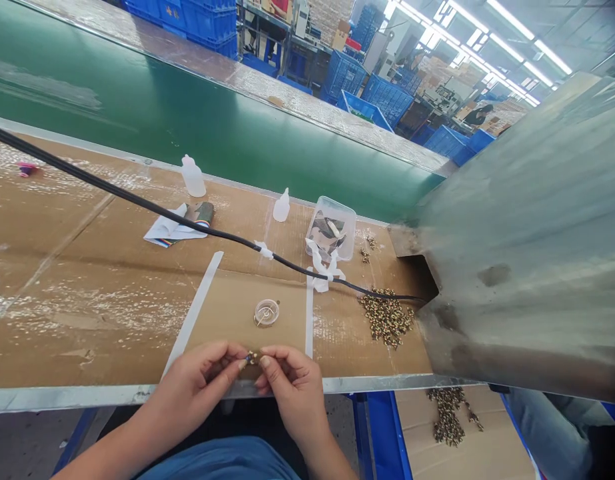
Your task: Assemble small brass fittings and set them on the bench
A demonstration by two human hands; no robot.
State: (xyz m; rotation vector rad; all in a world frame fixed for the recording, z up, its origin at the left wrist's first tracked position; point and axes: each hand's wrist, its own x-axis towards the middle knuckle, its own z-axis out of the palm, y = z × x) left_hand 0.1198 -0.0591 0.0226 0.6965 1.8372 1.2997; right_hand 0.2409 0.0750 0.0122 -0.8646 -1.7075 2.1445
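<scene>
Close to the table's front edge, my left hand and my right hand meet with their fingertips nearly touching. Between them is a small gold-and-dark metal piece, with a bit of blue at its left side. Thumb and forefinger of each hand pinch it; its exact kind is too small to make out. Just beyond my hands sits a small round clear dish with a thin stick in it. Off to the right lies a pile of similar gold-and-dark metal pieces.
A black cable crosses above the cardboard-covered table. Two white squeeze bottles, a folded cloth and a clear plastic box stand farther back. A green conveyor belt runs behind. A metal panel blocks the right.
</scene>
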